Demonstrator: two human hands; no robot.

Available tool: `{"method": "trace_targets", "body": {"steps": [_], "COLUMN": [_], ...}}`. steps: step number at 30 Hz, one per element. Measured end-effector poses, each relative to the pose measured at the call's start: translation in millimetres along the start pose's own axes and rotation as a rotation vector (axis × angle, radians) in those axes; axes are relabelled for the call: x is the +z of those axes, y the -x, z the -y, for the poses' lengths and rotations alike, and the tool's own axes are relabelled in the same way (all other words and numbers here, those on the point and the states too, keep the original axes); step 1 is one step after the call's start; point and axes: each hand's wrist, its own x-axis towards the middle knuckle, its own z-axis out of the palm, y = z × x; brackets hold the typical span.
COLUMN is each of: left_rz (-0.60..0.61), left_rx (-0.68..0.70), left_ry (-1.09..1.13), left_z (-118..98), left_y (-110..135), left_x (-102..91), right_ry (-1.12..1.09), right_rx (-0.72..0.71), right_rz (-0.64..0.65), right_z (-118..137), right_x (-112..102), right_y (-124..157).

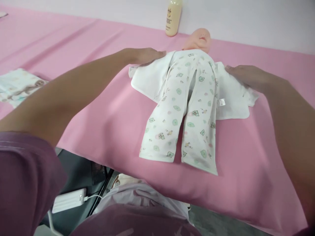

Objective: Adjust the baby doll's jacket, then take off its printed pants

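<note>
A baby doll (197, 41) lies face up with its head toward the wall. Light trousers (179, 98) printed with green and brown bears are spread over it, legs toward me. Under them, a white baby top (150, 77) is opened out to both sides, with a small tag on its right part. My left hand (147, 55) is closed on the top's upper left edge, thumb showing. My right hand (248, 77) is closed on the upper right edge near the sleeve. The fingers of both hands are partly hidden.
A pink sheet (110, 124) covers the table, which meets a white wall. A cream bottle (173, 18) stands behind the doll. Folded printed cloth (19, 85) lies at the left. Below the table edge, a white power bank (69, 200) with a cable rests on a dark surface.
</note>
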Motion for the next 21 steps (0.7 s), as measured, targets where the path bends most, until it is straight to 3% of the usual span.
{"method": "trace_targets", "body": {"steps": [2,4,9,14,18,21], "left_rz": [-0.049,-0.099,-0.193,-0.336,-0.435,-0.522], "left_rx": [-0.03,-0.05,-0.026,-0.018,0.054,0.145], "left_ry": [-0.055,-0.127,-0.041,-0.029,-0.115,-0.27], "left_z": [10.1,20.8,43.8,51.8,57.1,68.8], "left_y": [10.4,22.0,44.6,47.3,54.0,66.2], "left_x": [-3.8,-6.6,-4.2,11.4,27.3,38.6], "right_ry": [-0.08,-0.142,-0.184,-0.154,-0.024,0.073], "right_rx": [0.097,0.084,0.124,0.167,-0.004,-0.196], "right_rz": [0.068,0.036,-0.09,-0.292,-0.459,-0.392], "right_z": [-8.1,-14.7,-18.4,-14.8,-12.8,-16.6], "right_x": [-3.8,-6.3,-3.3,13.8,28.9,35.0], "right_y": [10.3,22.5,43.9,43.7,62.1,88.9]}}
